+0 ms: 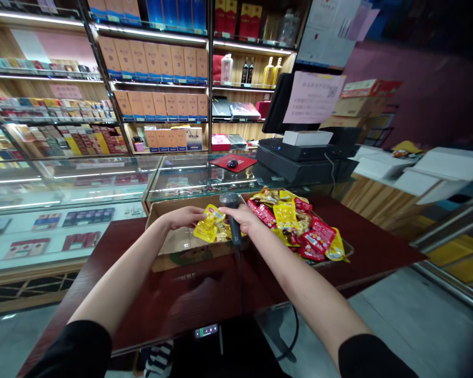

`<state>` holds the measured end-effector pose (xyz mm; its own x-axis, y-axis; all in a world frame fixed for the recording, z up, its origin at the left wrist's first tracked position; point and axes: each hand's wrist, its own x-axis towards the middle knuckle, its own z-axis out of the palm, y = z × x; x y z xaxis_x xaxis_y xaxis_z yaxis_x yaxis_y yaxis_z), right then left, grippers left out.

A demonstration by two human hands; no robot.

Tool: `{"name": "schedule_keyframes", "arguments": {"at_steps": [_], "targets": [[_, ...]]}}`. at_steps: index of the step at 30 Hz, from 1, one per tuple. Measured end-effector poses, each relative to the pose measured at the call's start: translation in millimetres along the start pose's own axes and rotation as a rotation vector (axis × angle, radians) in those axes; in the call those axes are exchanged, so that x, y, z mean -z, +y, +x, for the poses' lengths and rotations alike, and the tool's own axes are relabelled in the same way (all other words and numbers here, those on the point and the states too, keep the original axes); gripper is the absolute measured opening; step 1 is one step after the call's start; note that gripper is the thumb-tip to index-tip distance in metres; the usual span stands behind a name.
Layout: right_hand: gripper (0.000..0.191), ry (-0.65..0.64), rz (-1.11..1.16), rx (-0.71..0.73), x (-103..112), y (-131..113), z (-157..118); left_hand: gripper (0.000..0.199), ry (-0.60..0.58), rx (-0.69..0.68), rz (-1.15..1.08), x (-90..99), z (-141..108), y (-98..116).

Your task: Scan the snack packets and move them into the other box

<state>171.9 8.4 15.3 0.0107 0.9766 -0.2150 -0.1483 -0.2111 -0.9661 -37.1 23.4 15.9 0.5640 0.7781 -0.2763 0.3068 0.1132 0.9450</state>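
My left hand pinches the edge of a yellow snack packet above an open cardboard box. In my right hand is a dark handheld barcode scanner, its fingers wrapped round the handle and its head pointing away from me. The scanner's cable runs down over the table edge. More yellow and gold packets lie in the right part of the box, partly behind the scanner. Just right of my right hand, a second box is heaped with red packets and yellow packets.
Both boxes stand on a dark red table. Behind it is a glass display counter with a mouse on a red mat. A cash register with a monitor stands at the back right. Shelves of boxed goods line the wall.
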Motion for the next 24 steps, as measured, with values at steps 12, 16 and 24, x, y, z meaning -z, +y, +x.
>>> {"name": "schedule_keyframes", "arguments": {"at_steps": [12, 16, 24], "targets": [[0.017, 0.062, 0.020, 0.112, -4.8, -9.5, -14.4, 0.041, 0.233, -0.009, -0.316, -0.3, -6.7, 12.9], [0.013, 0.328, 0.186, 0.120, -7.7, -4.6, -17.0, 0.042, 0.209, -0.063, -0.877, -20.5, -4.3, 1.8], [0.020, 0.337, 0.274, 0.181, -13.9, 12.2, -36.7, 0.015, 0.396, -0.035, -0.856, -33.3, 19.9, 0.5]]}}
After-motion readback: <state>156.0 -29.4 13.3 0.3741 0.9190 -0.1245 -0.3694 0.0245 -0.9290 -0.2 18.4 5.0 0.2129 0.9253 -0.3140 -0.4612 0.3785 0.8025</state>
